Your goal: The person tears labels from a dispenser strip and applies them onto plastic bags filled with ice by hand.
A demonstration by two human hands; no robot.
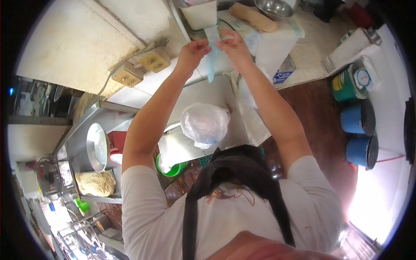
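Note:
Both arms reach forward to a thin pale blue plastic strip or bag point(211, 65) that hangs down between the hands. My left hand point(194, 55) pinches its left edge, fingers closed. At its right edge, my right hand point(234, 48) has its fingertips pressed on the plastic. Nearer my body, a white, knotted-looking plastic bag with a rounded bulk point(205, 124) sits on a metal surface point(227, 97). What the bag holds cannot be made out.
A white container point(199, 16), brown paper point(253, 18) and metal bowl point(274, 8) are at the top. On the left are a metal pan point(98, 147) and a scale-like red object point(117, 145). Blue buckets point(356, 119) stand at right; a green basin point(175, 169) is below.

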